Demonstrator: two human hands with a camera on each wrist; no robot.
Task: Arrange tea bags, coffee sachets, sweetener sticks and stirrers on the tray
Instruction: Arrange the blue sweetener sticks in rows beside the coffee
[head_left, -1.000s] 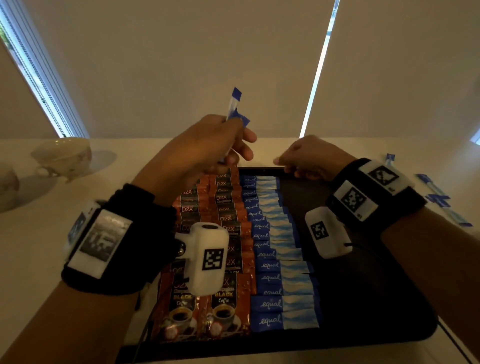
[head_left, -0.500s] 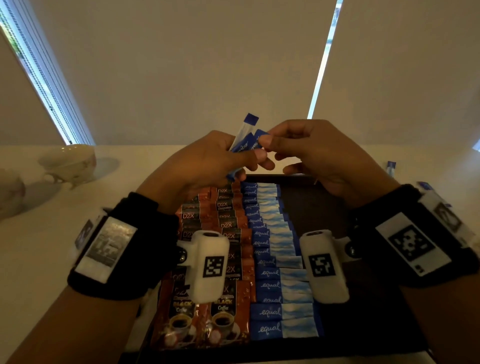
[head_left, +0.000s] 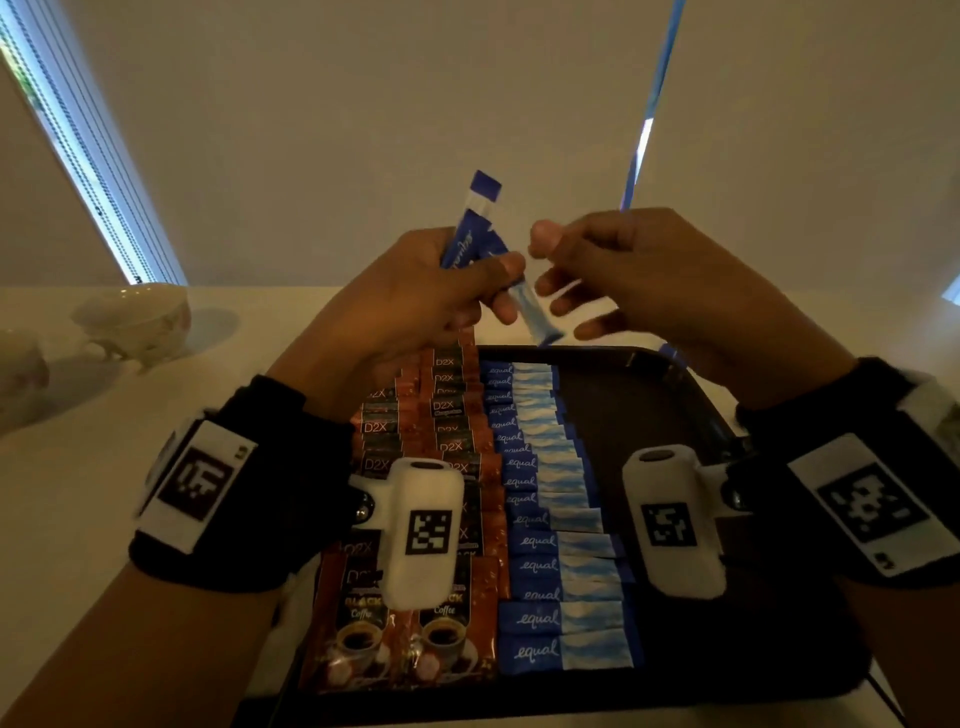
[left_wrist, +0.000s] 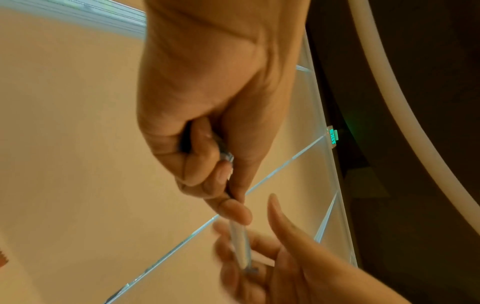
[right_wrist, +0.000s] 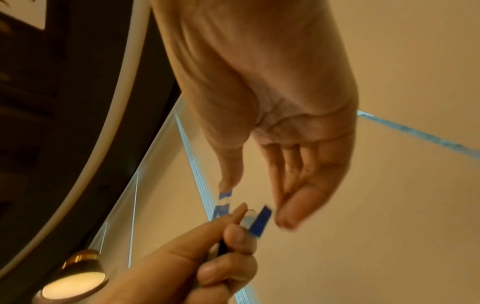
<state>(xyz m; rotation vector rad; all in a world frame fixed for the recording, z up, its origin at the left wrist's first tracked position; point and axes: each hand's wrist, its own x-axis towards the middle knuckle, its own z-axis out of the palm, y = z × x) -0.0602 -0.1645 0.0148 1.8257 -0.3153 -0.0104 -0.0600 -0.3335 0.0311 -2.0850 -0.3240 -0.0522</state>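
My left hand (head_left: 488, 280) is raised over the far edge of the dark tray (head_left: 654, 410) and pinches two blue sweetener sticks. One stick (head_left: 475, 218) points up; the other (head_left: 535, 317) hangs down to the right. My right hand (head_left: 561, 280) is beside it with thumb and fingers spread around the hanging stick (left_wrist: 240, 246), not closed on it. In the right wrist view that stick's blue end (right_wrist: 259, 222) lies just off my straight fingers. On the tray, coffee sachets (head_left: 447, 410) fill the left columns and blue Equal sachets (head_left: 550, 540) form a middle column.
The right part of the tray is bare dark surface. Two white teacups (head_left: 130, 317) stand on the white table at the far left. A blue stick end (head_left: 672, 356) shows at the tray's far edge, under my right hand.
My right hand lifted from the tray's far edge to the left hand, touched the sticks, then opened its fingers. The sticks in my left hand have splayed apart.
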